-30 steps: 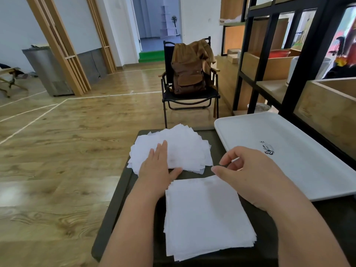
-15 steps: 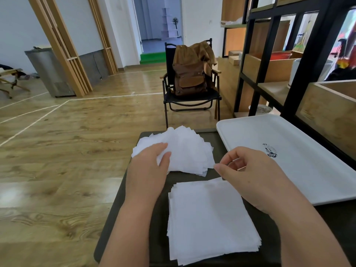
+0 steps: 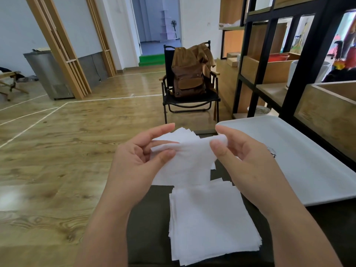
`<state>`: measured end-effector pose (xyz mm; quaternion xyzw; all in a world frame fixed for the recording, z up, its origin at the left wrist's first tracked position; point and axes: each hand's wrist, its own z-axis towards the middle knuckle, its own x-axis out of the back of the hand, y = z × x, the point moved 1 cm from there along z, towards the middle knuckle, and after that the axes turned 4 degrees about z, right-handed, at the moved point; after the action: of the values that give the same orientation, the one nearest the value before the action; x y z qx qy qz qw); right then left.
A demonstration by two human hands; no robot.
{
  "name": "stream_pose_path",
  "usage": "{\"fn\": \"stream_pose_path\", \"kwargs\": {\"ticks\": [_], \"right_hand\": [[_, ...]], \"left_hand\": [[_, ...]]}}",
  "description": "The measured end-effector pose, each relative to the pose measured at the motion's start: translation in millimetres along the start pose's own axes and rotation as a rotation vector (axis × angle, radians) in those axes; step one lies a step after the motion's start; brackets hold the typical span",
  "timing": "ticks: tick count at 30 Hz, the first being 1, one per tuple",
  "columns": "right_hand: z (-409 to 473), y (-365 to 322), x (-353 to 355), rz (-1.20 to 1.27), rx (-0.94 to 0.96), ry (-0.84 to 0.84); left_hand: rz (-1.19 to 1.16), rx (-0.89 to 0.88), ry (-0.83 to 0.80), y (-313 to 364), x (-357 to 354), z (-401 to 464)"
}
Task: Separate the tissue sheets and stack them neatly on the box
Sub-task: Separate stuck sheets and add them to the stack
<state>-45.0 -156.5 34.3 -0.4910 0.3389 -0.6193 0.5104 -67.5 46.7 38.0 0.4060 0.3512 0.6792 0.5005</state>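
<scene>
So far, part of the job looks done. A neat pile of flat white square tissue sheets [image 3: 212,222] lies near the person, on the dark flat top of the box [image 3: 148,224]. Farther away sits a messy heap of loose white tissue sheets [image 3: 182,132], fanned out at its corners, and most of it is hidden behind the hands. My guess is that this far heap is what is left to sort, so the work is maybe halfway (hard to say, since I cannot count the sheets).

Both hands are up in the air over the box, holding one soft white tissue sheet [image 3: 185,162] between them. The left hand [image 3: 138,157] pinches the sheet's left top corner between thumb and bent fingers, while its first finger sticks out almost straight. The right hand [image 3: 242,157] pinches the right top corner, with thumb in front and fingers curled behind. The sheet sags in the middle and hangs down, and its bottom edge comes close to the neat pile. I cannot tell if it is one layer or two stuck together.

To the right, a big white plastic tray [image 3: 300,160] lies just beside the box.
</scene>
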Motion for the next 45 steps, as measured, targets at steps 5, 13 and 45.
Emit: {"fn": "stream_pose_path", "kwargs": {"ticks": [5, 13, 45], "right_hand": [[0.5, -3.2, -1.6, 0.165, -0.021, 0.010], [0.3, 4.1, -2.4, 0.163, -0.031, 0.044], [-2.0, -4.2, -6.9, 0.095, 0.104, 0.089]], "left_hand": [[-0.042, -0.006, -0.085, -0.1, 1.6, -0.3], [-0.040, 0.040, -0.165, -5.8, 2.0, 0.5], [-0.007, 0.142, -0.215, -3.7, 5.5, -1.4]]}}
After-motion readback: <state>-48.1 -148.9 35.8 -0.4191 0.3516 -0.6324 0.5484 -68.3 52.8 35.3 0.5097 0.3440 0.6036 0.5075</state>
